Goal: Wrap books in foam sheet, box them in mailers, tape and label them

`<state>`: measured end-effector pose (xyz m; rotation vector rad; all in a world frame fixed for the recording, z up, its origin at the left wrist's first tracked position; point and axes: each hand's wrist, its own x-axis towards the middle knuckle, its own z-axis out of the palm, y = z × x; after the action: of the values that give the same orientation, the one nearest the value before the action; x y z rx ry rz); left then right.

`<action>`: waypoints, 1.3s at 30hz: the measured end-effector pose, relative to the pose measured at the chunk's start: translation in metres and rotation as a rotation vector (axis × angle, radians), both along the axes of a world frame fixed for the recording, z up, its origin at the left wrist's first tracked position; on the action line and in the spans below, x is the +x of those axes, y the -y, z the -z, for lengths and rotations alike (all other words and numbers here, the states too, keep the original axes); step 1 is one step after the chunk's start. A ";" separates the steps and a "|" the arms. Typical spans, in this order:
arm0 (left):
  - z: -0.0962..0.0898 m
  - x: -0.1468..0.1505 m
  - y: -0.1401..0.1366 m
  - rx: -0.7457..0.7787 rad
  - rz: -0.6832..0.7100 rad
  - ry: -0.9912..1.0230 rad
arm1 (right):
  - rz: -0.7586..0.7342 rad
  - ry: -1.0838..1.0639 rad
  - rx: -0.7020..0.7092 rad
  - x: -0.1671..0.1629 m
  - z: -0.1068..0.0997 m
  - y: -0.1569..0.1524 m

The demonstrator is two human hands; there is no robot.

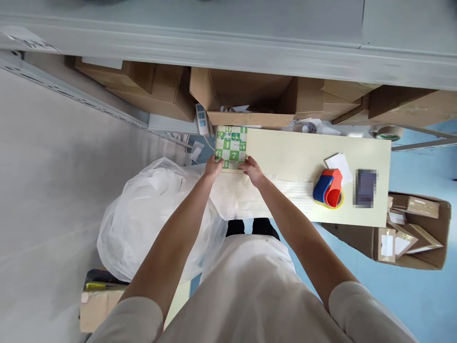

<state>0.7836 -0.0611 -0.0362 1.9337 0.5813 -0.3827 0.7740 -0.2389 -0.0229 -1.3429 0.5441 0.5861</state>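
Observation:
A green and white checkered book with numbers on its cover lies at the left end of the pale table. My left hand grips its lower left corner. At the lower right corner, my right hand has thumb and fingers closed on the edge. White foam wrap spreads over the table's front edge just below the book, running right toward a red and blue tape dispenser.
The pale table also bears white papers and a blurred dark item. A big bag of white wrap stands at left. Cardboard boxes line the shelf behind, beside a power strip. A carton of parcels is at right.

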 end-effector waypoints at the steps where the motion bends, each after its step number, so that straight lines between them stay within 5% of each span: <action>1: 0.000 0.000 0.000 -0.012 -0.022 0.011 | 0.003 -0.005 -0.004 0.001 -0.001 0.000; 7: -0.009 -0.008 -0.002 -0.139 -0.102 0.037 | 0.053 0.099 0.101 -0.002 -0.006 0.007; 13: -0.046 -0.018 0.007 -0.181 0.036 -0.021 | 0.082 0.230 0.084 -0.033 -0.030 0.039; 19: -0.088 -0.047 0.057 -0.223 0.450 -0.030 | 0.097 0.337 -0.005 -0.094 -0.065 0.099; 29: -0.138 -0.067 0.130 -0.417 0.474 -0.128 | 0.057 0.424 -0.070 -0.134 -0.105 0.179; 34: -0.121 -0.104 0.172 -0.516 0.501 -0.240 | 0.023 0.372 -0.102 -0.179 -0.101 0.229; 39: -0.070 -0.146 0.206 -0.525 0.450 -0.374 | 0.035 0.277 -0.245 -0.227 -0.051 0.252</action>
<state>0.6378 -0.2675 0.0337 1.4718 0.2328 -1.0852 0.5473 -0.4910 0.0280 -1.6127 0.4211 0.3028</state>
